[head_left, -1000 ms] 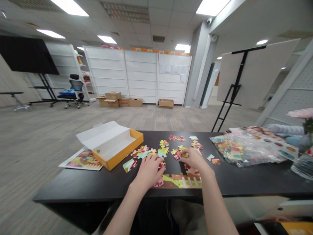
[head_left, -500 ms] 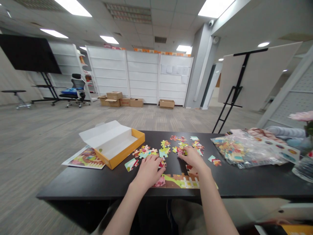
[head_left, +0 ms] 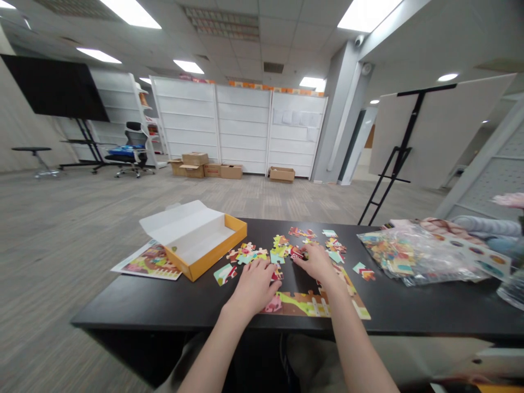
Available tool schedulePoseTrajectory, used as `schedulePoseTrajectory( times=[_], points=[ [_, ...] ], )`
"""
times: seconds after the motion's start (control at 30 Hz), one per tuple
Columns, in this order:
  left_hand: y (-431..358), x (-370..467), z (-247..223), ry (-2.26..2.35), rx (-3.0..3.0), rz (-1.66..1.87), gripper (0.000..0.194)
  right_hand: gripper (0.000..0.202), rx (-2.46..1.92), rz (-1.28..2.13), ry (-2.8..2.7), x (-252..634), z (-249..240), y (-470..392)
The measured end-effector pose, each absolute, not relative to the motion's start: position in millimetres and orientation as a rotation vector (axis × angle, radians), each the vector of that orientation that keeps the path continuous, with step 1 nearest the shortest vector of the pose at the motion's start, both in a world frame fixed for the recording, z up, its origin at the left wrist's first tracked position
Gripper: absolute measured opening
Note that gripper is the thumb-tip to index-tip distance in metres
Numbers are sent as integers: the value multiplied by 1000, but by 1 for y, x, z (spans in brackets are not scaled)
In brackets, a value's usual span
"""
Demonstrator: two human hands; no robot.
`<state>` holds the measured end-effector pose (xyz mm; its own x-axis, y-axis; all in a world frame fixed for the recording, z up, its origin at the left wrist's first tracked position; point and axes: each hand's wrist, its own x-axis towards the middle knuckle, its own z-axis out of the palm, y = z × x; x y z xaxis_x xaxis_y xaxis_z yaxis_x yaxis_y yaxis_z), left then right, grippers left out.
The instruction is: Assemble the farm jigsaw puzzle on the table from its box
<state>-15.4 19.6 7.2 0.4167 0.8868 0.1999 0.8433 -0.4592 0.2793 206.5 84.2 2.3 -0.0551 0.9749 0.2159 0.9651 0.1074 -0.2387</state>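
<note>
My left hand (head_left: 256,284) rests low over loose puzzle pieces left of the middle, its fingers spread and a red piece partly under them. My right hand (head_left: 318,263) has thumb and forefinger at a red piece with a white pattern (head_left: 296,252), seemingly pinching its edge. A joined strip of puzzle (head_left: 301,303) with a green path and white fence lies along the table's near edge and turns up at the right, partly behind my right forearm. Loose green and yellow pieces (head_left: 280,248) lie between the hands; more pieces (head_left: 246,252) are beyond my left hand.
On the black table (head_left: 164,305), an open yellow box (head_left: 219,248) stands at the left, over a printed picture sheet (head_left: 149,262). A clear bag of pieces (head_left: 393,254) lies at the right, near a glass vase (head_left: 511,289). One teal and red piece (head_left: 364,271) lies apart.
My right hand has moved slightly left relative to the table, with the red piece shifting left too. More of the strip's right side shows. The whole view has shifted a little.
</note>
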Motion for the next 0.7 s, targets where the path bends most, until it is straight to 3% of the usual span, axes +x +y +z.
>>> schedulePoseTrajectory(
  times=[0.7],
  points=[
    [27, -2, -1, 1574, 2605, 485, 27, 25, -1911, 30, -2159, 196, -8, 96]
  ],
)
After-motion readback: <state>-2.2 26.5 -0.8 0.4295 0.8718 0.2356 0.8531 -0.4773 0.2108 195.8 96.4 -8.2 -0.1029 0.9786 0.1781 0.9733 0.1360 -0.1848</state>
